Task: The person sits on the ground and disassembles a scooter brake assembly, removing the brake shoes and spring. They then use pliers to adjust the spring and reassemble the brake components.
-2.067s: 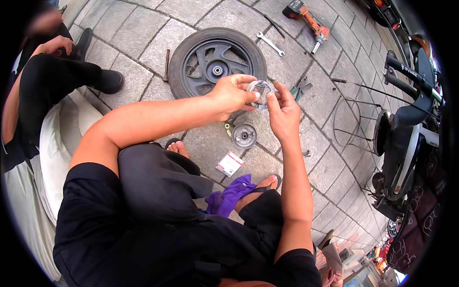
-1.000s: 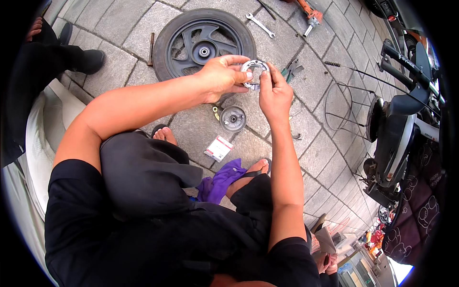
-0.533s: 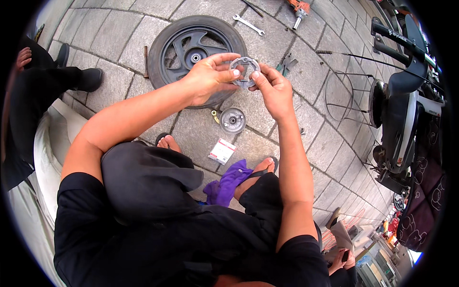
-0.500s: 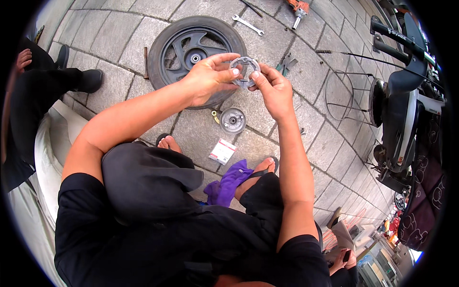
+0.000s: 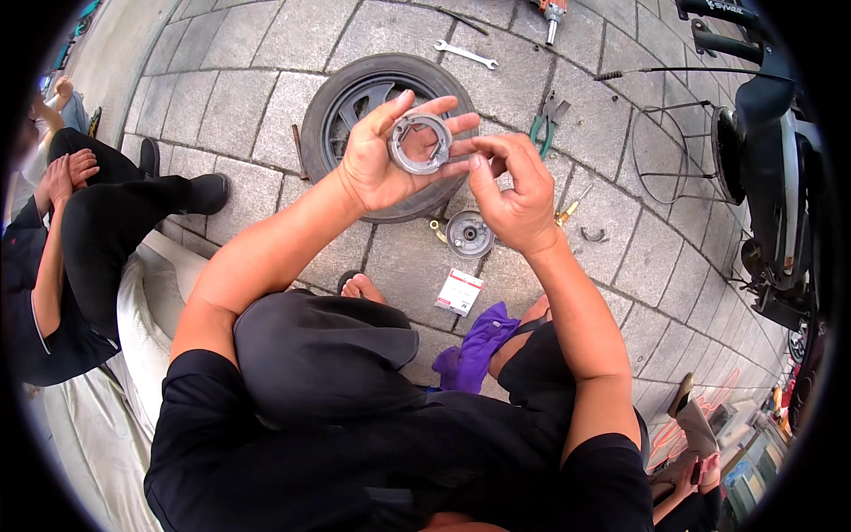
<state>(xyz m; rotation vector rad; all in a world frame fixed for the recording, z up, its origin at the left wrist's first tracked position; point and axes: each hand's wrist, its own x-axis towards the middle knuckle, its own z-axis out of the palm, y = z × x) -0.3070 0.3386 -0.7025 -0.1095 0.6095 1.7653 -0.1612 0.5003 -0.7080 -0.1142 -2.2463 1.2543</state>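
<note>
over the wheel (image 5: pixel 350 111), the left hand (image 5: pixel 377 160) bears a metal ring (image 5: pixel 401 160), fingers spread; the right hand (image 5: pixel 519 197) curls beside it, pinching something or not, i can't tell.

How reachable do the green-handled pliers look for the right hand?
Likely yes: the green-handled pliers lie uncovered on the paving beyond the right hand, with nothing visible between; height gap unclear.
</note>
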